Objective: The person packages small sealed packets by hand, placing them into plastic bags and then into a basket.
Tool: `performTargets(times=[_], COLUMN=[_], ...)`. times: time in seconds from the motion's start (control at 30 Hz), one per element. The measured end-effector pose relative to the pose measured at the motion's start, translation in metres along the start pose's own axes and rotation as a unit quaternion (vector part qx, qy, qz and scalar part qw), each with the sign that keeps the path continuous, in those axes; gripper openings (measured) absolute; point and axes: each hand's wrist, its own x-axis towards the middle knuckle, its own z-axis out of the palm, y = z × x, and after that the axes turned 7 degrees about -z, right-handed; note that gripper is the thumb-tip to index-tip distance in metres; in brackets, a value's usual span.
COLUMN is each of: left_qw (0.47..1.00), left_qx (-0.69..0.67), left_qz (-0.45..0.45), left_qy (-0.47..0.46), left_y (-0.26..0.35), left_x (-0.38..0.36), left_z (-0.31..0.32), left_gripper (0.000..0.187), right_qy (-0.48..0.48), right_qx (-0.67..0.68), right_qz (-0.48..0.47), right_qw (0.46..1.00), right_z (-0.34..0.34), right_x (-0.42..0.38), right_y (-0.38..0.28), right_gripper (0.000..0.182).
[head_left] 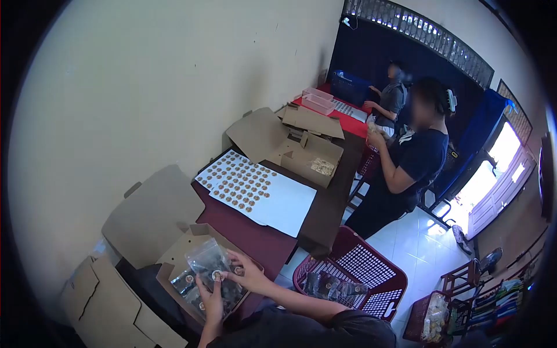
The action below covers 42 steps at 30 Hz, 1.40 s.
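Observation:
Over an open cardboard box (165, 279), my left hand (212, 297) grips a clear zip bag (207, 255), its thumb at a small round sticker on the bag's lower part. Fingers of my right hand (250, 275) close on the same bag from the right side. Inside the box lie several dark-filled clear packets (184, 281), some bearing round stickers; my hands partly hide them. Beyond the box, a white sheet (290, 200) carries rows of round gold-brown stickers (232, 180).
A maroon basket (371, 261) holding clear packets stands right of my arm. Another open cardboard box (322, 148) sits farther along the table. A person in dark clothes (406, 156) stands beside it, another person (390, 95) beyond. Folded cardboard (107, 296) stands at lower left.

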Motion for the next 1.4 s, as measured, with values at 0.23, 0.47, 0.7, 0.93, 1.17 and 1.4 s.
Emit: performTargets(times=[0.23, 0.47, 0.7, 0.93, 1.17, 1.4], left_qw=[0.997, 0.991, 0.998, 0.989, 0.999, 0.997], left_qx=[-0.067, -0.105, -0.028, -0.132, 0.005, -0.005], left_qz=[-0.04, -0.085, -0.049, -0.057, -0.016, -0.074], left_qy=[-0.009, -0.003, -0.009, 0.025, 0.035, -0.002], left_y=[-0.025, -0.043, -0.013, -0.026, -0.029, -0.013], left_x=[0.006, 0.015, 0.005, 0.006, 0.001, 0.004], left_z=[-0.017, -0.039, -0.027, -0.037, -0.037, -0.039], left_gripper=[0.05, 0.06, 0.053, 0.05, 0.055, 0.062], right_qy=[-0.045, -0.047, -0.045, -0.086, -0.07, -0.11], right_qx=[0.171, 0.211, 0.173, 0.146, 0.166, 0.141], right_qz=[0.027, 0.059, 0.053, 0.077, 0.02, 0.078], right_qw=[0.984, 0.975, 0.983, 0.983, 0.983, 0.981], right_z=[0.043, 0.054, 0.061, 0.056, 0.074, 0.052], right_x=[0.003, 0.004, 0.003, 0.002, 0.007, 0.01], right_y=[0.06, 0.083, 0.07, 0.039, 0.094, 0.062], right_gripper=[0.051, 0.05, 0.044, 0.046, 0.039, 0.039])
